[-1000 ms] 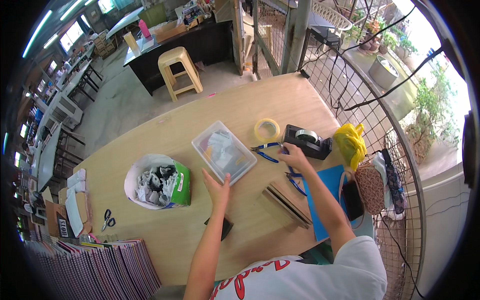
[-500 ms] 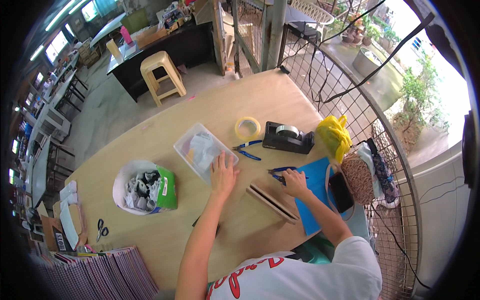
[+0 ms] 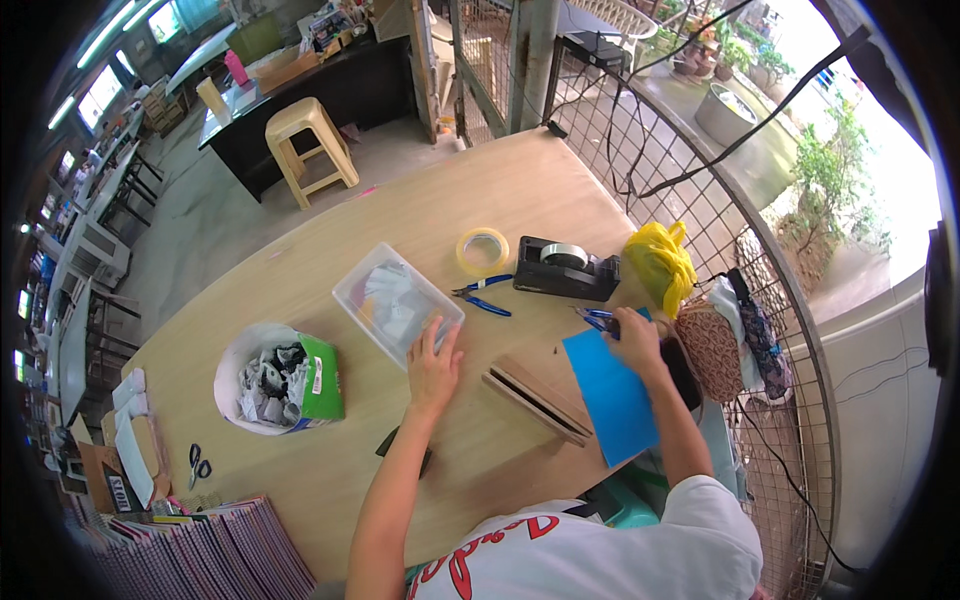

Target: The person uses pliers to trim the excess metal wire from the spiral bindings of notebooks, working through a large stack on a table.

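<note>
My right hand [image 3: 637, 342] grips blue-handled pliers [image 3: 598, 318] above the far end of a blue sheet [image 3: 612, 400]. Flat and with fingers spread, my left hand [image 3: 433, 372] rests against the near right corner of a clear plastic box [image 3: 350, 290], which has white pieces in it. A second pair of blue-handled pliers [image 3: 488, 303] lies beside the box, jaws toward it. Between my arms sits a slotted wooden block [image 3: 535, 405]. Partly under my left forearm is a dark object [image 3: 388, 442] whose kind I cannot make out.
Beyond the pliers stand a black tape dispenser [image 3: 567, 270] and a yellow tape roll [image 3: 482, 252]. A yellow plastic bag [image 3: 660, 262] and a woven brown bag [image 3: 712, 350] line the right edge. Leftward are a scrap-filled container [image 3: 322, 380], scissors [image 3: 199, 465] and stacked spiral notebooks [image 3: 200, 550].
My right hand has moved right and away from me, carrying the pliers from beside the wooden block to above the blue sheet. The left hand stays by the box. The whole view has shifted slightly.
</note>
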Tool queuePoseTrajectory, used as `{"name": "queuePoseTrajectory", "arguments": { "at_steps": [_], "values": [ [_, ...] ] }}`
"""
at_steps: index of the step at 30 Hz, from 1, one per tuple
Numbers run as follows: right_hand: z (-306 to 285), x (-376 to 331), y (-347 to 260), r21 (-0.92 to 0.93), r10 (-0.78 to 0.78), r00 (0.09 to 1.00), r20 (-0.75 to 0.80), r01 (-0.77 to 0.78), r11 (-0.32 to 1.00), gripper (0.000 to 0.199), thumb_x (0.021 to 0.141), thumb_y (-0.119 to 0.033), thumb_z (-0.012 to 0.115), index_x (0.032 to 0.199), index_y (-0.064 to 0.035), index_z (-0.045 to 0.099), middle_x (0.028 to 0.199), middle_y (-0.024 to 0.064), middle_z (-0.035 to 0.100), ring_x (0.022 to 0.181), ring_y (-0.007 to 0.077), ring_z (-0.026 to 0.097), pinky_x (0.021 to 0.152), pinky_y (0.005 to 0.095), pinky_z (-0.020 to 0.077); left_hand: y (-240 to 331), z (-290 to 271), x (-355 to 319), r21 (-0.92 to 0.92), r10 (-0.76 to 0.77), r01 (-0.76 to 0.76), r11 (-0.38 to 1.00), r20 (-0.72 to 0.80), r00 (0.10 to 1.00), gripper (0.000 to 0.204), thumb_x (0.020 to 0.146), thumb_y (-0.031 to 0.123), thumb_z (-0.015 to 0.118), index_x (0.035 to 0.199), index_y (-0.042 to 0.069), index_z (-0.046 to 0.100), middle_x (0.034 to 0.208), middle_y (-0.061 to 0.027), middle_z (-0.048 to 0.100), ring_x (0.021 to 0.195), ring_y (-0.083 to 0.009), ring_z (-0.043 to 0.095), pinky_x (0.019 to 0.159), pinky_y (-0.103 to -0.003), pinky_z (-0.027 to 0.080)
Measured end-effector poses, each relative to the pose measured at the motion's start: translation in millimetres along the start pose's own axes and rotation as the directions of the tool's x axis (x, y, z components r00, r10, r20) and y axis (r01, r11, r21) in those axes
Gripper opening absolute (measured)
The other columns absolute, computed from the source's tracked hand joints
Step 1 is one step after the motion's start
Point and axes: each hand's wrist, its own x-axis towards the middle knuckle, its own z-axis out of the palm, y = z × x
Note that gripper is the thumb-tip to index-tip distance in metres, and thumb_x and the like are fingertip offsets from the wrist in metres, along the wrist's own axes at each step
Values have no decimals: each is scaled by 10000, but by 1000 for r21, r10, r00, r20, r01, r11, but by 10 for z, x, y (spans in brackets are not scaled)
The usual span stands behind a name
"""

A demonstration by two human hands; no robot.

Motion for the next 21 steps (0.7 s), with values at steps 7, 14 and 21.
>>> {"name": "queuePoseTrajectory", "arguments": {
  "at_steps": [7, 14, 21],
  "values": [
    [194, -107, 156, 103, 282, 893, -351, -262, 960, 273, 815, -250, 679, 983, -63, 573, 965, 123, 598, 978, 338, 608, 763, 541, 425, 466, -300, 460, -387, -67, 47, 921, -39, 997, 335, 790, 99, 718, 1115, 95, 637, 1199, -122, 577, 1004, -331, 584, 837, -408, 495],
    [444, 118, 290, 123, 502, 777, -381, -495, 860, 344, 780, -286, 721, 966, -39, 570, 970, 177, 631, 934, 384, 635, 792, 505, 507, 1314, 364, 872, -70, -11, 65, 995, 587, 810, 214, 808, 49, 650, 1018, 24, 683, 1041, -187, 675, 926, -354, 672, 752, -426, 554],
    [336, 144, 638, 531, 612, 708, -353, -387, 754, 303, 773, -234, 743, 941, 0, 649, 785, 152, 655, 734, 286, 646, 709, 392, 506, 1815, 1112, 876, 131, -269, 254, 958, 717, 643, 203, 856, 34, 608, 1018, 62, 726, 1085, -155, 694, 995, -315, 685, 797, -390, 578]
  ]
}}
